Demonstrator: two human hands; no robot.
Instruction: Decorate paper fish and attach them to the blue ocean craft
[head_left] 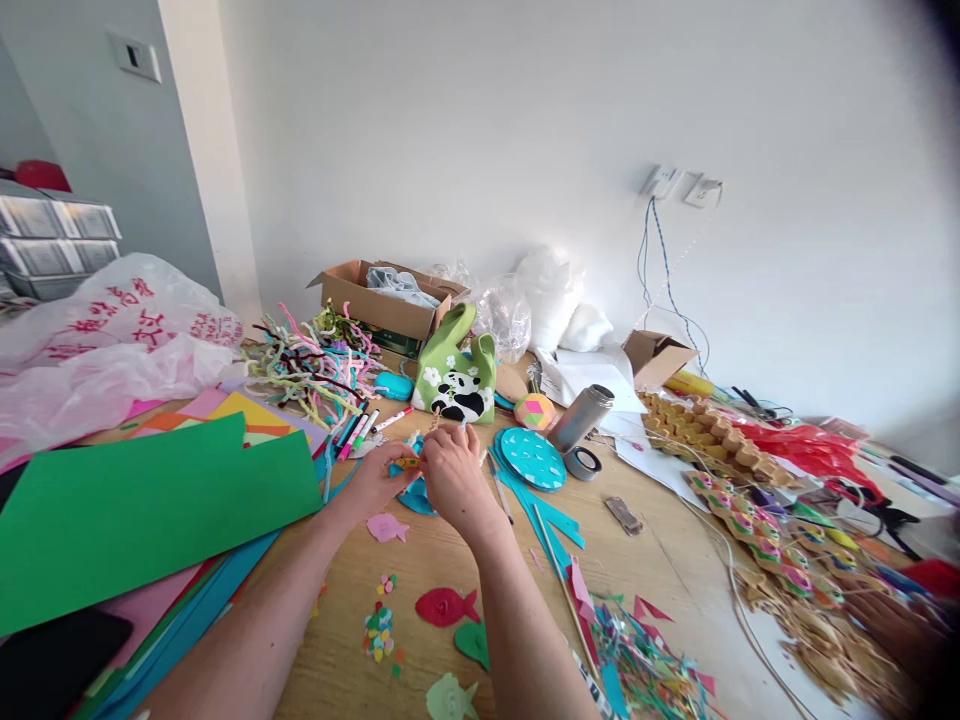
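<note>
Over the middle of the table, my left hand (373, 484) is closed with thumb and fingers pinched on a small yellow-orange piece (407, 462). Its exact kind is too small to tell. My right hand (459, 480) meets it from the right, fingers curled and closed, their tips mostly hidden behind the knuckles. Blue paper pieces (417, 497) lie beneath both hands. Just below is a pink paper fish (387, 527), with a red paper fish (445, 606) and a green one (472, 643) nearer to me. A pen (500, 488) lies right of my right hand.
A green panda bag (457, 385) stands behind my hands, beside several markers (365, 430). To the right are a blue disc (532, 459), a metal flask (582, 418), tape (583, 462) and paper shreds (645, 655). Green sheets (157, 510) cover the left. Another person's hand (881, 620) shows far right.
</note>
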